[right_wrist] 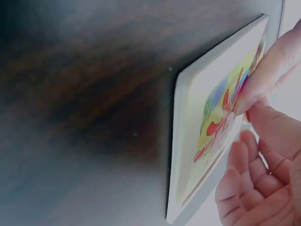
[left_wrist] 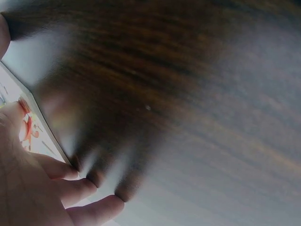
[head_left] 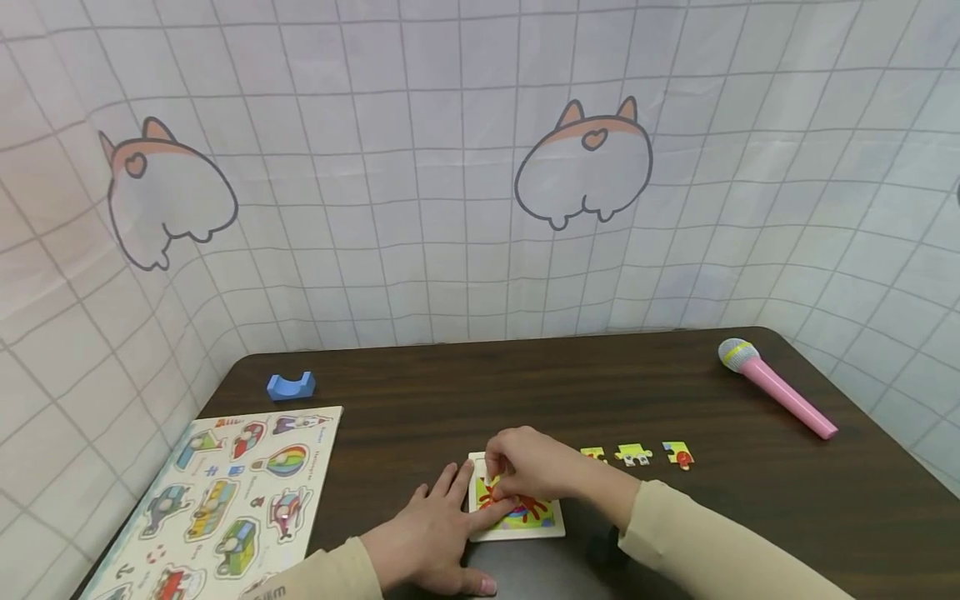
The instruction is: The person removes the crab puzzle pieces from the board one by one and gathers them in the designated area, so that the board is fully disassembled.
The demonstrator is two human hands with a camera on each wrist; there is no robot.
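Note:
A small jigsaw puzzle in a pale square frame (head_left: 555,532) lies on the table, its picture yellow-green with a red figure. My left hand (head_left: 438,529) rests at its left side with fingers spread, the index finger reaching over the picture. In the left wrist view, several fingertips (left_wrist: 96,207) touch the table beside the frame. My right hand (head_left: 528,462) is over the upper part of the puzzle, thumb and index finger pinching at a puzzle piece mostly hidden by them. In the right wrist view, its other fingers (right_wrist: 230,188) curl beside the frame (right_wrist: 181,132).
Loose puzzle pieces lie right of the frame, including a yellow one (head_left: 633,454) and a red-and-yellow one (head_left: 678,454). A large vehicle puzzle board (head_left: 318,467) covers the left side. Farther back are a blue block (head_left: 291,387) and a pink toy microphone (head_left: 787,396).

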